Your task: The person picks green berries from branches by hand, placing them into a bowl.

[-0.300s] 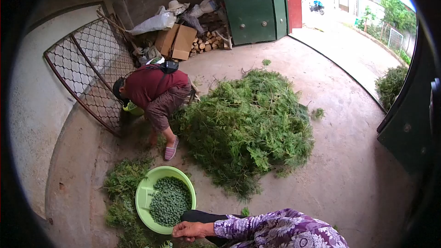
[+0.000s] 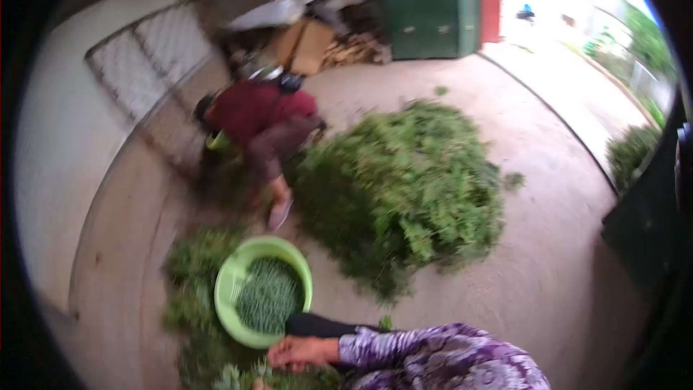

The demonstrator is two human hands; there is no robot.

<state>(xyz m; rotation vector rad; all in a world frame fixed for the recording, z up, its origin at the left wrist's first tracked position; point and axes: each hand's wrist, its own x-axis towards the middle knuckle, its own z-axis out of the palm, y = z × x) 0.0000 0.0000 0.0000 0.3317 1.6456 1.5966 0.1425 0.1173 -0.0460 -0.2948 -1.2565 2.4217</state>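
Note:
My right hand [image 2: 297, 353], coming out of a purple flowered sleeve [image 2: 440, 354], is at the lower rim of a light green basin [image 2: 225, 310]. Its fingers are curled together; blur hides what is in them. Small green cones or berries [image 2: 268, 296] fill much of the basin. Below the hand lie cut evergreen sprigs [image 2: 231, 375]. At the bottom edge a small skin-coloured patch shows, perhaps my left hand [image 2: 260, 385], its fingers mostly out of frame. My dark-trousered knee [image 2: 325, 326] is beside the basin.
A large heap of green branches [image 2: 411, 188] covers the middle floor. Left of it a person in a dark red top [image 2: 260, 112] bends over a green container [image 2: 216, 141]. Behind stand a metal grille [image 2: 155, 50], cardboard [image 2: 310, 43], firewood [image 2: 354, 50] and a green door [image 2: 426, 7].
The view has shifted and blurred, with the room sliding right and slightly up. My right hand is a little higher in view, still by the basin's rim. A skin-coloured patch now shows at the bottom.

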